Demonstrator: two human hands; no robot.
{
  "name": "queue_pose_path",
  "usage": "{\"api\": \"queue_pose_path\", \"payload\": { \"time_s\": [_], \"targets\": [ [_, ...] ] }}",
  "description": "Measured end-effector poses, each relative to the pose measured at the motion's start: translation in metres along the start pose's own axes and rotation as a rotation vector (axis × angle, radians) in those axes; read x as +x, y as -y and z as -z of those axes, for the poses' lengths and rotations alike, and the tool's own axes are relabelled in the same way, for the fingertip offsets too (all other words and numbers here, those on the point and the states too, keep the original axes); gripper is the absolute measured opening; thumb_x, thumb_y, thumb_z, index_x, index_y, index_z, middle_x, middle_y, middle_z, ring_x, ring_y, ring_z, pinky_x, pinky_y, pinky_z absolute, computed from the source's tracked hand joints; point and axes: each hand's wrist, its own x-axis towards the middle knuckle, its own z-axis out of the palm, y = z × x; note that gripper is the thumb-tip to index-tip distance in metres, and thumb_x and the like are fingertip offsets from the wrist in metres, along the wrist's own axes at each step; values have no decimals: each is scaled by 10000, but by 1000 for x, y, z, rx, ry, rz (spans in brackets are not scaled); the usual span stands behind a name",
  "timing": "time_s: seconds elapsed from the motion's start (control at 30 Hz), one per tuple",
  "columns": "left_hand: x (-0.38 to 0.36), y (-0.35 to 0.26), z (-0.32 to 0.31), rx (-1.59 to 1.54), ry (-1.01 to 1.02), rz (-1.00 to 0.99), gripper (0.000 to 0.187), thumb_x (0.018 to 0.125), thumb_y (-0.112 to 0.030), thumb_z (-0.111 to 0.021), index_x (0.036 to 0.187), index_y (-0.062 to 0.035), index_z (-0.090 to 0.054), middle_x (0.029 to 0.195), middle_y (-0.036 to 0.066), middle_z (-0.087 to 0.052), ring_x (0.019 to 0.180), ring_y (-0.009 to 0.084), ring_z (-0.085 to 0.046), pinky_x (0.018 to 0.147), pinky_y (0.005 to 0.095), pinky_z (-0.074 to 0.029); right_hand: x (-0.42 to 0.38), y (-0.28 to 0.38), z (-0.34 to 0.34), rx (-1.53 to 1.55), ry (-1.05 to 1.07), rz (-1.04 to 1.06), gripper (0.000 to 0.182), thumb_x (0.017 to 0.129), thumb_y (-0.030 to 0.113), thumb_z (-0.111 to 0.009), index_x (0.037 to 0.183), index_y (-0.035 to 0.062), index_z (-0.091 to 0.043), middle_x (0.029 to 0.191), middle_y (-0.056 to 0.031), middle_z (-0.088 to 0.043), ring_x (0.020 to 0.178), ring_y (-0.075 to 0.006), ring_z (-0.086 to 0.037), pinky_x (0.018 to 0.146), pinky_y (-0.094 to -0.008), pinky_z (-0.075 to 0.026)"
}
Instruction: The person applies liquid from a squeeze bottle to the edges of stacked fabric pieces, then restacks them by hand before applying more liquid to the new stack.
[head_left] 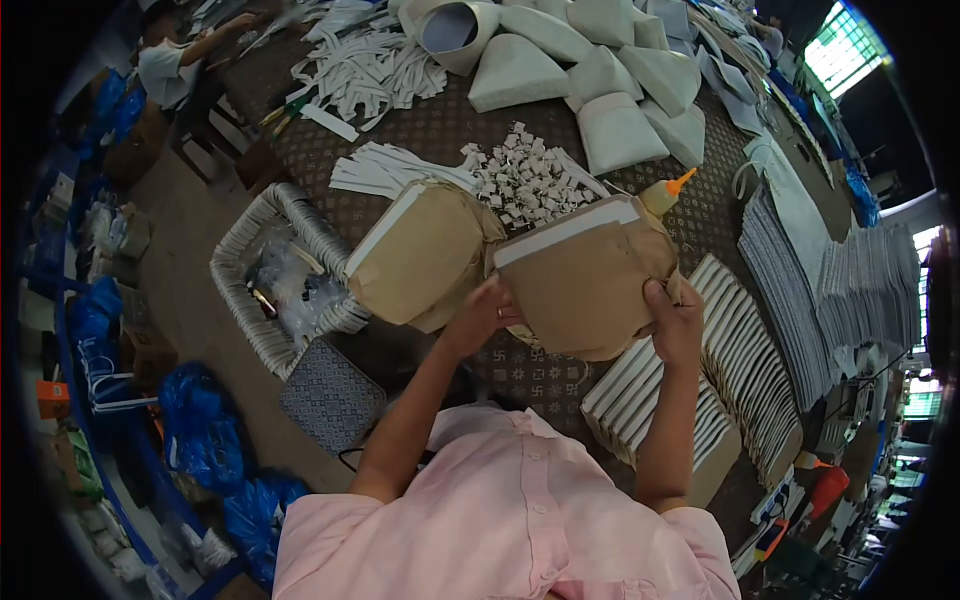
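A brown paper-covered piece with a white strip along its top edge is held up between my two hands. My left hand grips its lower left side, the fingers partly behind it. My right hand has its thumb on the front of the right edge. A second brown piece, also with a white strip, lies just left of it on the patterned table. Behind both are a heap of small white pieces and a glue bottle with an orange tip.
White rounded forms and loose white strips cover the far side. Stacked brown pieces stand at the right, beside grey sheets. A woven basket is at the left. Another person is at the far left.
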Motion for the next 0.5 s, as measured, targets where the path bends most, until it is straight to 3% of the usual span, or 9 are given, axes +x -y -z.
{"api": "queue_pose_path", "payload": {
  "time_s": [0.03,0.07,0.13,0.17,0.23,0.27,0.33,0.5],
  "targets": [
    [3,9,-8,-50,96,137,480,878,-349,-552,1183,16,-481,1144,106,-531,1044,167,-521,845,354,-459,4,-18,5,50,-37,5,247,853,146,-585,1047,-5,-606,875,-20,-623,779,-79,-550,689,-226,-442],
    [3,18,-13,-53,101,139,480,878,-349,-552,1183,16,-481,1144,106,-531,1044,167,-521,845,354,-459,7,-32,11,47,-41,5,247,853,146,-585,1047,-5,-606,875,-20,-623,779,-79,-550,689,-226,-442],
    [-8,22,-31,-9,-66,181,360,885,-300,-553,989,44,-560,963,71,-601,827,149,-599,723,325,-509,10,-60,23,-106,-148,-16,277,849,164,-589,1071,-2,-587,896,-46,-635,770,-104,-582,666,-258,-468],
    [-10,31,-31,-8,-65,184,360,885,-300,-553,989,44,-560,963,71,-601,827,149,-599,723,325,-509,14,-81,30,-105,-150,-18,277,849,164,-589,1071,-2,-587,896,-46,-635,770,-104,-582,666,-258,-468],
    [-12,58,-20,235,-103,176,347,868,-307,-574,809,34,-579,750,64,-620,683,138,-606,605,318,-514,19,-128,41,-261,-125,2,242,848,141,-571,1056,22,-602,853,-27,-630,734,-94,-555,653,-267,-450],
    [-10,72,-9,236,-106,182,347,868,-307,-574,809,34,-579,750,64,-620,683,138,-606,605,318,-514,24,-146,43,-360,-131,-3,203,823,93,-574,1010,21,-610,781,-40,-600,683,-89,-502,631,-255,-429],
    [-2,83,3,679,-202,145,354,860,-327,-587,781,17,-596,644,54,-608,535,119,-592,463,249,-488,35,-144,34,-359,-121,-2,187,813,90,-582,983,15,-607,751,-44,-587,663,-94,-492,618,-261,-425],
    [9,46,-15,621,-281,240,372,851,-346,-589,765,16,-598,570,57,-587,455,128,-571,397,246,-449,75,-172,29,-371,-89,14,140,790,86,-602,906,7,-598,689,-52,-563,622,-105,-477,595,-276,-421]
  ]
}}
